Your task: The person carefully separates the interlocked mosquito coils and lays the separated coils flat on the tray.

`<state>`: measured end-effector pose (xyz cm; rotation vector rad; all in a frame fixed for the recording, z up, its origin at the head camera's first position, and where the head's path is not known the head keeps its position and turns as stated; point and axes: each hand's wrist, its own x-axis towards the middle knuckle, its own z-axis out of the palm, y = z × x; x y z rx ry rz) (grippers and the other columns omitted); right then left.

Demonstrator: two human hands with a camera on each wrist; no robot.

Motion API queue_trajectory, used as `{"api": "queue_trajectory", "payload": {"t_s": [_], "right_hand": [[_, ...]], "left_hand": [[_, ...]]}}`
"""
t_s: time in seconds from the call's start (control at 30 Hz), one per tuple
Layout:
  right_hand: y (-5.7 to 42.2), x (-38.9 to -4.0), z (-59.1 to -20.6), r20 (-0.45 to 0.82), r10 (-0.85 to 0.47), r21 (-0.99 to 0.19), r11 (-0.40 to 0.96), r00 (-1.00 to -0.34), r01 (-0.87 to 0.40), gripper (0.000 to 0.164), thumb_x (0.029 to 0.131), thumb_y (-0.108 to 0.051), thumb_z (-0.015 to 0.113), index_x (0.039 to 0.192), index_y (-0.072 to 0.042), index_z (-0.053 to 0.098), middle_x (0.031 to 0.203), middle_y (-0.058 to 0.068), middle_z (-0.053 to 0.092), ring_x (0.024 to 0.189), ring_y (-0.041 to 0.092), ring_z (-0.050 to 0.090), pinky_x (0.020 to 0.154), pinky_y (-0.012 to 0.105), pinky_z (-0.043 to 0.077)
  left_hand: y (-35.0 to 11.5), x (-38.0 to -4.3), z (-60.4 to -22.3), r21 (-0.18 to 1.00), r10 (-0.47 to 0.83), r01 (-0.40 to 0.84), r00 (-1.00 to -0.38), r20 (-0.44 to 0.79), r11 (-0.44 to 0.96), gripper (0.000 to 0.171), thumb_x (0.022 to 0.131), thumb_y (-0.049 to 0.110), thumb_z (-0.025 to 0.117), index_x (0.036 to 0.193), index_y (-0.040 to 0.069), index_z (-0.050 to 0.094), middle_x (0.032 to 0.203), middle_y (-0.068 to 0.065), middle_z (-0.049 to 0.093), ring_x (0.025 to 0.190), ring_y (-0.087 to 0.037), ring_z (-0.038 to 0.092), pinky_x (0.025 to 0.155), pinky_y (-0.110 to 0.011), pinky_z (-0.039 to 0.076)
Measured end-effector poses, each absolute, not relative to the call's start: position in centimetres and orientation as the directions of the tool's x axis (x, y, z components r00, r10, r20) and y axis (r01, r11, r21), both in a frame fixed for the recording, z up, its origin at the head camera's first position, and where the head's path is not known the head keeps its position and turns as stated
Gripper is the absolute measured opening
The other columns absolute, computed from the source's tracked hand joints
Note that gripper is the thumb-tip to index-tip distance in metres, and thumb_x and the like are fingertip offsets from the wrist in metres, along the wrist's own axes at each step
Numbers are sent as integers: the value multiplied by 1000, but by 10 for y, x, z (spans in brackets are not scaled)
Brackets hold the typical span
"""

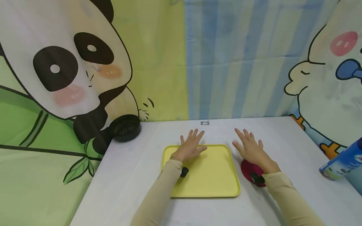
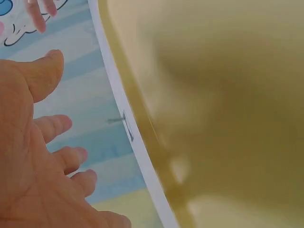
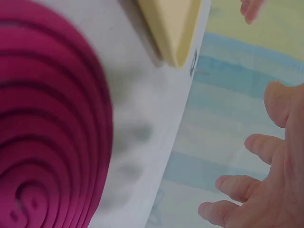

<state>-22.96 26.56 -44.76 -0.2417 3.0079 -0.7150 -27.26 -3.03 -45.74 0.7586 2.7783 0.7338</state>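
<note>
**Two spread hands are hovering around a yellow tray**

From where I'm standing, the person is holding both arms out over the white table [image 1: 118,175], and neither hand is gripping anything. The left hand [image 1: 189,150] is hanging above the far edge of the yellow tray [image 1: 212,179], nearer its far left corner, fingers spreading apart. The right hand [image 1: 251,152] is hovering past the tray's far right corner, its fingers also standing apart.

The tray is lying towards the middle of the table, bare where I'm seeing it. Just beside its right edge the dark red coiled mat [image 1: 246,171] is lying, partly hiding under the right wrist. A black round basket [image 1: 125,128] is sitting at the table's far left corner; a blue can [image 1: 343,160] is standing out by the right edge.

Holding this pose well, I'm judging, is a matter of keeping the fingers loose and both palms level. The right wrist is passing above the mat, so staying lifted there would avoid dragging it; the left sleeve [image 1: 162,191] is crossing the tray's left edge and seems to be wanting the same clearance.
</note>
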Motion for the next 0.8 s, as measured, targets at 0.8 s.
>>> {"api": "queue_trajectory", "payload": {"t_s": [0.8], "right_hand": [[325, -183, -448, 39, -99, -376, 921, -994, -106, 80, 101, -52, 53, 162, -13, 18, 160, 37, 16, 142, 66, 16, 104, 86, 8]], "left_hand": [[50, -250, -435, 349, 700, 654, -714, -6, 671, 78, 104, 42, 54, 164, 14, 12, 170, -12, 12, 159, -23, 5, 129, -41, 7]]}}
